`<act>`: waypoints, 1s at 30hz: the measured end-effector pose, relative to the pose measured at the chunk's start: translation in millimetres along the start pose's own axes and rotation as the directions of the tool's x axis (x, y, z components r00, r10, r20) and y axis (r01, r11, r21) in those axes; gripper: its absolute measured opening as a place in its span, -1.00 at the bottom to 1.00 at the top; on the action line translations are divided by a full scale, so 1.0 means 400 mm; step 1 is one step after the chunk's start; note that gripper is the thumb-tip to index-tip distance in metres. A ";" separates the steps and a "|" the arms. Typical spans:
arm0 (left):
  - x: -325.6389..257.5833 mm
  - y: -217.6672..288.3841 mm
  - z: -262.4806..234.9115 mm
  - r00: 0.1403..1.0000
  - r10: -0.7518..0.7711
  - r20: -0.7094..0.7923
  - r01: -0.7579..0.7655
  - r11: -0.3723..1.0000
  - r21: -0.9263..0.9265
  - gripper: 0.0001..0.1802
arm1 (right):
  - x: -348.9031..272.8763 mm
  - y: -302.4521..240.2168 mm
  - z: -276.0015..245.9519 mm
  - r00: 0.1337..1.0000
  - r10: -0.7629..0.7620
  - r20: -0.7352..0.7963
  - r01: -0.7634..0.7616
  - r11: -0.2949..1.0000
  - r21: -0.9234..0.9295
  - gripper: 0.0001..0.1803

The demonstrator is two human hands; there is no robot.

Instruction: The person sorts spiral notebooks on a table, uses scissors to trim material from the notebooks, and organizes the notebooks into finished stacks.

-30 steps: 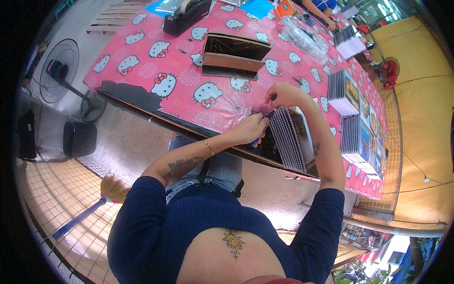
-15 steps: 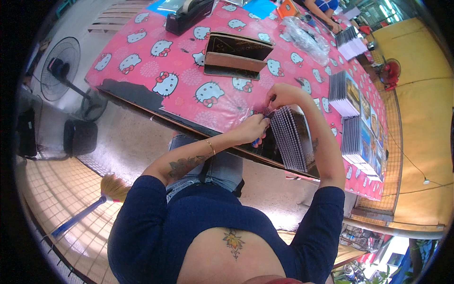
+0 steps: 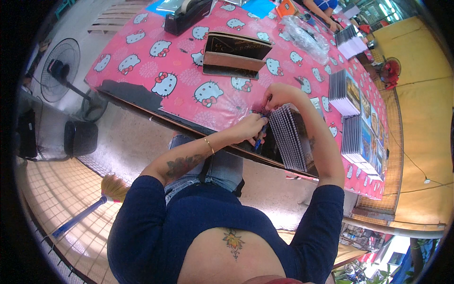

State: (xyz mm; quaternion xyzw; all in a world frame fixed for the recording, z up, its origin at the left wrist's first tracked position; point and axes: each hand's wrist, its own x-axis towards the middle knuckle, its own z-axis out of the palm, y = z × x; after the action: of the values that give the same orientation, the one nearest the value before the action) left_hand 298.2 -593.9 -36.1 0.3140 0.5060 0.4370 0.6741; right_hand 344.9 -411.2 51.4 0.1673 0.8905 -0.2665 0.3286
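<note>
A stack of spiral-bound notebooks [image 3: 287, 137] leans in a dark holder at the table's near edge, with the coil edges turned up. My left hand [image 3: 251, 128] is closed around a blue-handled hand tool [image 3: 258, 141], seemingly pliers or cutters, beside the coils' far left end. Its jaws are too small to make out. My right hand [image 3: 280, 95] bends over the far end of the stack with its fingers pinched at the coil ends. Whatever those fingers hold is hidden. The two hands nearly meet there.
An angled dark board stand [image 3: 236, 64] stands farther back, near a black tape dispenser [image 3: 188, 18]. Crumpled clear plastic [image 3: 305, 39] lies at the back. More notebook stacks [image 3: 351, 139] line the right side. Another person's hand [image 3: 334, 25] works at the far right.
My left hand has shifted slightly, and the tool's blue handle shows steeper and more plainly below it. My right hand stays at the far end of the stack.
</note>
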 end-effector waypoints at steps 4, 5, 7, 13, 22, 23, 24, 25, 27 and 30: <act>-0.005 0.010 0.000 1.000 -0.020 0.023 0.019 0.999 0.031 -0.65 | 0.006 0.019 0.006 1.000 0.012 -0.006 -0.013 1.000 -0.026 -0.74; -0.012 0.014 0.001 0.999 -0.032 0.028 0.031 0.999 0.041 -0.65 | 0.009 0.022 0.006 1.000 0.006 -0.003 -0.006 0.999 -0.034 -0.74; -0.006 0.010 0.001 1.000 -0.007 0.014 0.007 1.000 0.011 -0.66 | 0.011 0.020 0.006 1.000 0.003 -0.001 -0.003 0.999 -0.040 -0.74; 0.005 0.013 0.005 0.999 0.030 -0.025 -0.027 0.991 0.130 -0.65 | 0.012 0.031 0.011 0.999 -0.001 -0.051 0.003 0.999 0.049 -0.73; 0.015 0.007 -0.011 0.993 -0.114 0.033 0.116 0.991 -0.067 -0.63 | 0.028 0.023 0.016 1.000 0.023 -0.011 -0.023 0.998 0.055 -0.76; 0.019 0.010 -0.009 0.994 -0.106 0.022 0.107 0.992 -0.060 -0.63 | 0.033 0.020 0.016 1.000 0.009 0.006 -0.009 0.999 0.031 -0.76; 0.022 0.013 -0.008 0.997 -0.079 0.008 0.079 0.997 -0.009 -0.62 | 0.036 0.017 0.015 1.000 -0.004 0.023 0.004 1.000 0.008 -0.76; 0.024 0.015 -0.009 0.999 -0.054 -0.006 0.054 0.998 0.043 -0.62 | 0.043 0.022 0.016 1.000 -0.011 0.028 0.012 1.000 -0.021 -0.76; 0.021 0.014 -0.010 0.999 -0.045 -0.005 0.045 0.995 0.093 -0.61 | 0.056 0.034 0.021 0.999 -0.024 0.039 0.027 0.997 -0.079 -0.74; 0.015 0.012 -0.014 0.995 -0.098 0.024 0.098 0.995 0.029 -0.61 | 0.066 0.045 0.024 0.999 0.027 0.031 -0.024 0.995 -0.099 -0.72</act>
State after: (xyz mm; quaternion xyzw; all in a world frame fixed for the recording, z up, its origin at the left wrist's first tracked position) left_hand 292.2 -586.5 -35.8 0.3037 0.5181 0.3921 0.6968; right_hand 338.8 -399.0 20.9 0.1578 0.8951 -0.2207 0.3540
